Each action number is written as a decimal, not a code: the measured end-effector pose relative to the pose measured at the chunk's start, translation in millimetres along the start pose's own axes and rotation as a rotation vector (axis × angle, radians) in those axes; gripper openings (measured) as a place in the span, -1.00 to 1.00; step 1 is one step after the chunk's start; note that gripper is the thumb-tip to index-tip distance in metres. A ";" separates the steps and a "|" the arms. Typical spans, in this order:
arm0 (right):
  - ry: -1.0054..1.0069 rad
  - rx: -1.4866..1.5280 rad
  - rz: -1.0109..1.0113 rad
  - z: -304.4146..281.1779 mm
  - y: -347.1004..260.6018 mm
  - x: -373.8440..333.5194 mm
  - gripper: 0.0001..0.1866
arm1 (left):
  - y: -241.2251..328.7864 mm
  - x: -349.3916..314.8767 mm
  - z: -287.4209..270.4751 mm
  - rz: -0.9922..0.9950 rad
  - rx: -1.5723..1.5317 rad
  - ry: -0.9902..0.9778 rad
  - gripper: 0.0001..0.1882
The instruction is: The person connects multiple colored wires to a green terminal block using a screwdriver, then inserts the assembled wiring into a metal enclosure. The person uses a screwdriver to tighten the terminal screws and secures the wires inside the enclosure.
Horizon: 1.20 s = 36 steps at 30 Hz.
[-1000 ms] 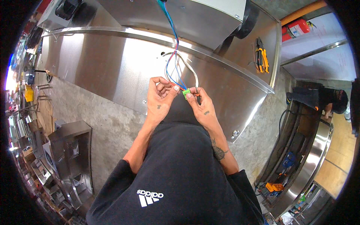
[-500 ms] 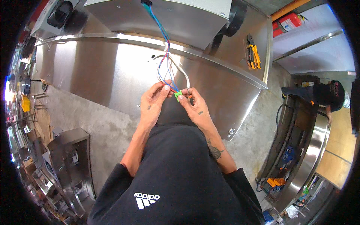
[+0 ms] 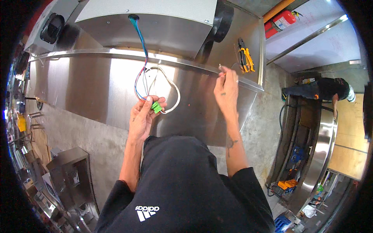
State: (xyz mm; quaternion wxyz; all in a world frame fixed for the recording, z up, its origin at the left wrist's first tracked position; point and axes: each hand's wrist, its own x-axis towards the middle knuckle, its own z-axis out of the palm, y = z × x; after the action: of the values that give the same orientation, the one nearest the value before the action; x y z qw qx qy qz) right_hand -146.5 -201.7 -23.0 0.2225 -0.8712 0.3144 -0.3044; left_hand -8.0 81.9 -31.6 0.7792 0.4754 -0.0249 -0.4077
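Note:
My left hand [image 3: 142, 117] pinches a green terminal connector [image 3: 156, 107] between thumb and fingers, low over the steel panel. Thin red and blue wires [image 3: 136, 86] run from it up to a grommet [image 3: 133, 18] in the metal box. A white cable [image 3: 178, 92] loops from the connector back toward the panel's top edge. Raised to the right, my right hand [image 3: 227, 90] has its fingertips pinched together beside the steel ledge. A small pale tip and a bit of orange show at them; what they hold is too small to name. Yellow-and-black pliers [image 3: 245, 58] lie just beyond that hand.
The metal box [image 3: 143, 35] stands on the steel counter behind the raised ledge [image 3: 116, 51]. A red fire extinguisher [image 3: 280, 23] is at the far right. Another person [image 3: 326, 88] bends over a steel unit on the right. A dark steel cabinet [image 3: 70, 174] sits at lower left.
My right hand has left the connector and moved right and up toward the pliers. The connector stays in my left hand, and the white cable now bows out in a wider loop.

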 end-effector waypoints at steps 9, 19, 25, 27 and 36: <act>-0.032 -0.069 -0.150 4.5 -22.8 22.3 -0.60 | 14.5 -3.3 13.0 -0.006 0.070 -0.064 -0.66; -0.235 0.521 -0.080 65.6 -143.7 28.0 -0.44 | -3.8 -16.4 4.4 0.031 0.594 -0.197 -0.68; -0.259 0.513 -0.010 88.1 -197.5 71.2 -0.40 | 5.4 -22.5 -8.8 0.022 0.645 -0.201 -0.71; -0.271 0.532 0.077 90.8 -210.4 73.1 -0.48 | 5.9 -25.6 -15.0 0.050 0.662 -0.199 -0.72; -0.323 1.005 0.296 106.8 -237.2 101.2 -0.58 | 27.6 -22.2 -43.7 0.144 0.489 -0.184 -0.68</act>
State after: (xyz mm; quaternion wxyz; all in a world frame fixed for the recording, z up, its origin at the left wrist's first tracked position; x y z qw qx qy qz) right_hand 85.3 -83.0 77.4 0.6973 -0.6397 0.2111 -0.2449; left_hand 12.7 134.0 -26.8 0.6627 0.6075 -0.2268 -0.3746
